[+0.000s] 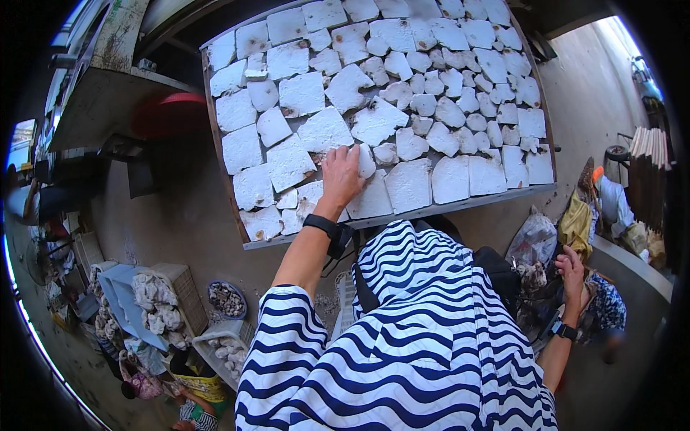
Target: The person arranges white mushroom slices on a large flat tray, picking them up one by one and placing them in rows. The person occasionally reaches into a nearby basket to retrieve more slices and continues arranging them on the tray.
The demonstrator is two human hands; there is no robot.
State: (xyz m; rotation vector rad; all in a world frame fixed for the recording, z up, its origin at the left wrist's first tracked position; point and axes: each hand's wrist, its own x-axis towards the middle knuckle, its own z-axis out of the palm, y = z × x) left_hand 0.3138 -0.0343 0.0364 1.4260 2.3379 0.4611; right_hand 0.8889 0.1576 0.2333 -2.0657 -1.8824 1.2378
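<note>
Rough white slabs (302, 94) of differing size lie in a close layer over a wood-edged table or tray (399, 213). Near its front edge my left hand (343, 173) rests with its fingers around the edge of a small rounded white piece (366, 161); whether it grips the piece is not plain. Smaller irregular pieces (450, 112) cover the right middle part of the surface. Out to my right side, away from the table, my right hand (572, 272) hangs with its fingers curled; a slim tool, perhaps a knife (554, 318), shows by the wrist.
Behind me on the left stand crates (178, 285) of whitish lumps and a round basin (226, 299) of small pieces. Filled plastic bags (533, 237) and a yellow sack (575, 223) lie at the right. Other people (197, 412) are at the lower left.
</note>
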